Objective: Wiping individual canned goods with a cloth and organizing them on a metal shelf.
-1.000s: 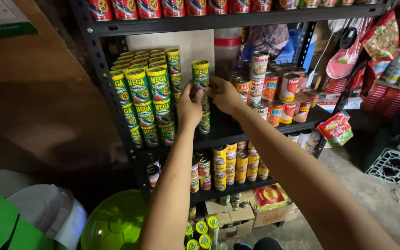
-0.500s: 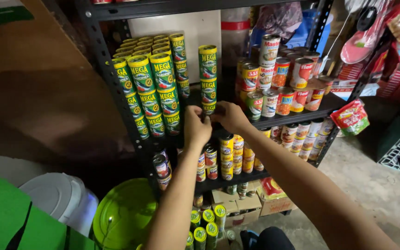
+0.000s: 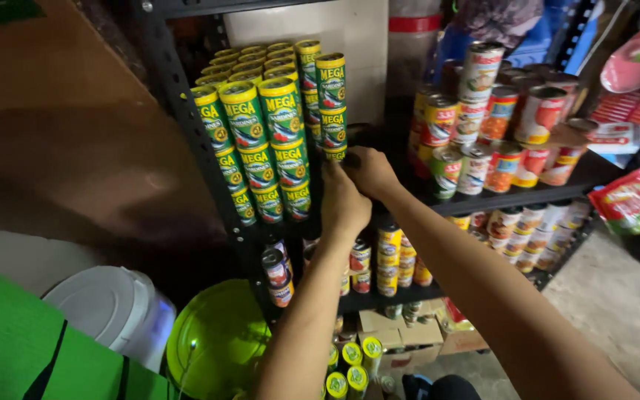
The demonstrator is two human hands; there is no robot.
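Both hands up at the black metal shelf (image 3: 187, 126), on its middle board. Left hand (image 3: 344, 204) and right hand (image 3: 370, 172) side by side, touching, pressed against the bottom green can (image 3: 334, 152) of a narrow column of green-and-yellow cans (image 3: 331, 96). Fingers of both hands curled toward that bottom can, yet too hidden behind the knuckles to tell whether clamped on it or only resting. Just left of the column, on the same board, a three-high block of matching green cans (image 3: 261, 141). Right of the hands, still on that board, stacked red, white and yellow cans (image 3: 483, 126). One board lower, small yellow and red cans (image 3: 390, 255). Below the shelf, at floor level, a lime-green plastic lid (image 3: 216, 341), a white bucket (image 3: 109, 311) beside it, and cardboard boxes (image 3: 409, 333).
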